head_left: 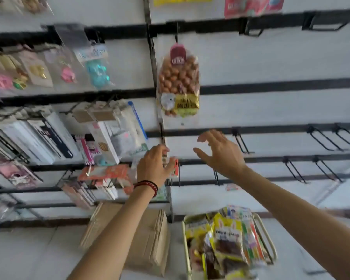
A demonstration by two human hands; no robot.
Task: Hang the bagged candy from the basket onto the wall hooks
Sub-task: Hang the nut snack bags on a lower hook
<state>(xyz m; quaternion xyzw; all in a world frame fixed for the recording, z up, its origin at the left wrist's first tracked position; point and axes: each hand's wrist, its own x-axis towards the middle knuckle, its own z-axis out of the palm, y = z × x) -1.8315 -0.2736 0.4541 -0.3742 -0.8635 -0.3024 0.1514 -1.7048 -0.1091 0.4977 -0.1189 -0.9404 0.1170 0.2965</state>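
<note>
A clear bag of brown round candy [178, 81] with a dark red header and yellow label hangs from a black wall hook [176, 32] near the top centre. Below it, my right hand [220, 152] is raised with fingers spread and holds nothing. My left hand [154, 164], with a red and black bracelet at the wrist, is closed around a small orange-edged packet [175, 166] by the upright rail. The cream wire basket [268, 237] at the bottom right holds several yellow candy bags [228, 239].
Empty black hooks [323, 140] line the white wall to the right. Stationery and small packaged goods [49, 130] crowd the hooks at left. A stack of flat cardboard [150, 239] leans on the floor beside the basket.
</note>
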